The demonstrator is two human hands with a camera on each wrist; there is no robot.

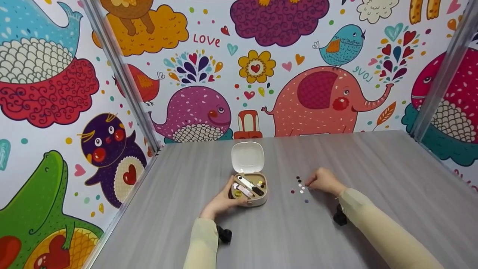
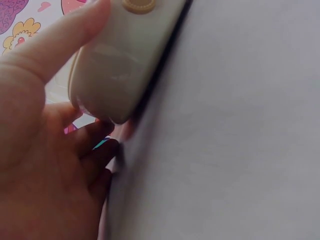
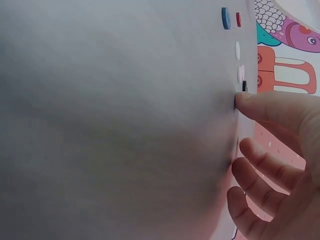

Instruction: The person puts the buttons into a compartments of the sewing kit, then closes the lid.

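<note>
A small box [image 1: 255, 202] with beige compartments stands on the table, its white lid [image 1: 247, 157] raised. My left hand [image 1: 223, 202] grips the box's left side, with the thumb along the front near a round tan clasp [image 2: 139, 5]. Inside lie a white-and-black tool [image 1: 251, 185], a pinkish item [image 1: 244, 191] and small round pieces. To the right, several buttons are scattered: black [image 1: 298, 177], white [image 1: 301, 191], dark red [image 1: 292, 191] and blue [image 3: 226, 18]. My right hand [image 1: 324, 181] has its thumb and fingertips down at the white buttons; I cannot tell whether it pinches one.
The grey table [image 1: 283, 235] runs back to a wall [image 1: 261, 93] printed with cartoon animals. Side panels with metal posts [image 1: 121, 71] border it left and right. Each wrist wears a black camera, one at the left wrist [image 1: 224, 234] and one at the right wrist [image 1: 340, 215].
</note>
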